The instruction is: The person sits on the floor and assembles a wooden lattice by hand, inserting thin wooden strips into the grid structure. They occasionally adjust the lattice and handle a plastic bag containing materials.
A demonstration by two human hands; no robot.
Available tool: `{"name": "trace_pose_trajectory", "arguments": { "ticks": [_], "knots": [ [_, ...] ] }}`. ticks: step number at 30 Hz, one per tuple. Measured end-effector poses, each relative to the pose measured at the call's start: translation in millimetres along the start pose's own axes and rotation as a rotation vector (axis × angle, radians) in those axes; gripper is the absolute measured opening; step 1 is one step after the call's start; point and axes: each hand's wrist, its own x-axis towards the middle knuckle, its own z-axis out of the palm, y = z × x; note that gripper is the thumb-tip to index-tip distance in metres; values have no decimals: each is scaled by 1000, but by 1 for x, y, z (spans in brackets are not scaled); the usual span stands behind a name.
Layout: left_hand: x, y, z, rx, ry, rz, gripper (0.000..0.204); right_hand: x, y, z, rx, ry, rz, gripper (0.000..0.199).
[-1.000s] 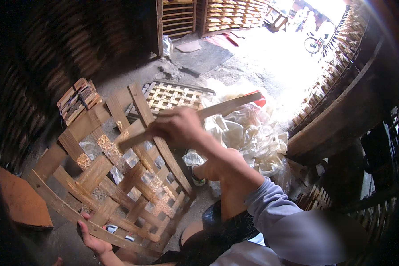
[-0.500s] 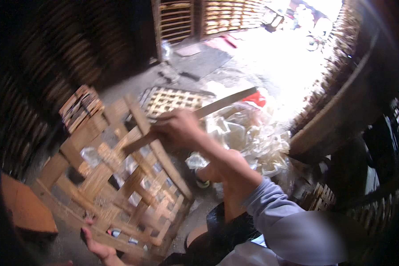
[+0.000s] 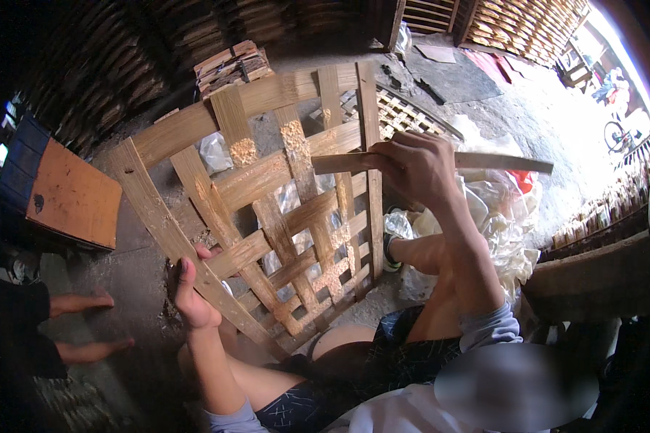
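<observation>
A lattice panel (image 3: 195, 126) of woven flat bamboo strips stands tilted up in front of me, resting near my knees. My left hand (image 3: 191, 289) grips the long strip along its lower left edge. My right hand (image 3: 412, 169) is closed around a single flat bamboo strip (image 3: 505, 162). That strip lies level across the panel's right side, its left end over the weave and its right end sticking out past my hand. Sawdust-like crumbs cling to several crossings of the weave.
An orange-brown board (image 3: 72, 195) lies at the left, with another person's bare feet (image 3: 87, 303) below it. A bundle of short wooden pieces (image 3: 231, 65) sits behind the panel. Another lattice (image 3: 404, 115) lies on the floor, white plastic bags (image 3: 498, 216) at the right. Stacked lattices (image 3: 527, 29) fill the back right.
The panel has come up and closer, standing more upright. My right hand has lowered the loose strip from a slant to level across the panel's right side. My left hand still holds the lower edge.
</observation>
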Motion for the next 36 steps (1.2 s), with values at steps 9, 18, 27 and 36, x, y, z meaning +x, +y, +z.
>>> {"name": "trace_pose_trajectory", "arguments": {
  "ticks": [9, 18, 27, 36],
  "knots": [
    [6, 0, 11, -36, -35, -34, 40, 3, 0, 11, -21, 105, 46, 8],
    [4, -1, 3, -63, -78, -47, 43, -9, 18, 1, -135, 67, 135, 16],
    [17, -12, 1, -20, -30, -23, 45, 10, -10, 16, 1, 254, 337, 21],
    [10, -4, -3, 33, -48, 12, 43, -14, 25, -21, -97, 243, 237, 13]
  ]
}}
